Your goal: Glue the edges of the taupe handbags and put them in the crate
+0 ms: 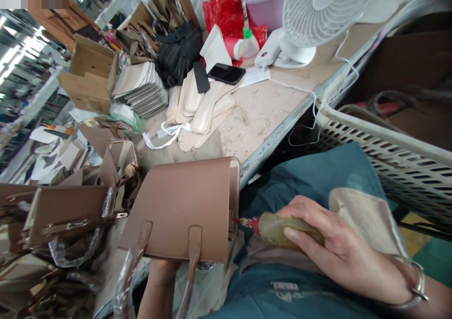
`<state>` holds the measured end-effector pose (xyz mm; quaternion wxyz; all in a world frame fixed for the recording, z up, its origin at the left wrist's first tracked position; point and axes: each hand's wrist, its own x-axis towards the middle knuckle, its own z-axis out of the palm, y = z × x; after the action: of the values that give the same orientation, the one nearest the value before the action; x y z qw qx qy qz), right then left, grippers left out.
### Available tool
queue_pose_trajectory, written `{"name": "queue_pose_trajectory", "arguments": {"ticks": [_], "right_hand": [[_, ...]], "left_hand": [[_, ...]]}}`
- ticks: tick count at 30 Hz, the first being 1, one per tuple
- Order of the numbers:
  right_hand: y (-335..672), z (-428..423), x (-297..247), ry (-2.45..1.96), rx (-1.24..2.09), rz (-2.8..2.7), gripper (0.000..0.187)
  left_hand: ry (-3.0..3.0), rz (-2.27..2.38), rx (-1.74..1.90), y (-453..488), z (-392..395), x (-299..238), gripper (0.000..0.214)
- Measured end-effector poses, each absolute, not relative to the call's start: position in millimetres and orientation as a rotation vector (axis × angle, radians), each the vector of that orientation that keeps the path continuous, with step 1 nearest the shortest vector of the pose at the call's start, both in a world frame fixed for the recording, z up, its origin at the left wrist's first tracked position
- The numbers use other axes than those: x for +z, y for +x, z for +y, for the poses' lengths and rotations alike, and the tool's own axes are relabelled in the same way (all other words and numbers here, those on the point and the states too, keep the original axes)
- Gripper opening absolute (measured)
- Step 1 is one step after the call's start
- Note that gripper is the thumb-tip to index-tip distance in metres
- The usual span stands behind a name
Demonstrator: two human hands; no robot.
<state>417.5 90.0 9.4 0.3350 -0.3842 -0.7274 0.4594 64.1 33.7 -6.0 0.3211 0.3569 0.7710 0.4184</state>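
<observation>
My right hand (332,243) is wrapped round a yellowish squeeze bottle (282,229) with a red-stained nozzle. The nozzle tip touches the side edge of a tan leather handbag (183,206). The bag lies tilted at the worktable's front edge, its handles wrapped in clear plastic and hanging toward me. My left hand (160,272) is under the bag; only the wrist and forearm show, and its fingers are hidden. A beige cloth (363,215) lies over my lap.
More tan bags (67,215) and cut pieces pile up at the left. On the table (268,112) lie beige insoles (205,107), a phone (226,73), a glue bottle (249,41), a white fan (318,13) and a cardboard box (90,74). A white slatted crate (384,154) stands at the right.
</observation>
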Motion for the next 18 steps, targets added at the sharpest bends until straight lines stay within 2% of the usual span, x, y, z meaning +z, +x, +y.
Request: {"name": "queue_pose_trajectory", "arguments": {"ticks": [6,12,18], "right_hand": [[416.0,97.2,-0.9,-1.059,1.118,-1.776,0.018],[415.4,98.0,-8.0,-1.049,1.141,-1.8,0.018],[411.2,121.1,-28.2,-1.129,1.024,-1.671,0.017]], "left_hand": [[0.939,2.178,1.154,53.0,33.6,-6.8,0.031],[1.151,2.203,1.108,53.4,38.9,-1.6,0.031],[1.56,2.189,0.695,37.1,42.4,11.5,0.016]]}}
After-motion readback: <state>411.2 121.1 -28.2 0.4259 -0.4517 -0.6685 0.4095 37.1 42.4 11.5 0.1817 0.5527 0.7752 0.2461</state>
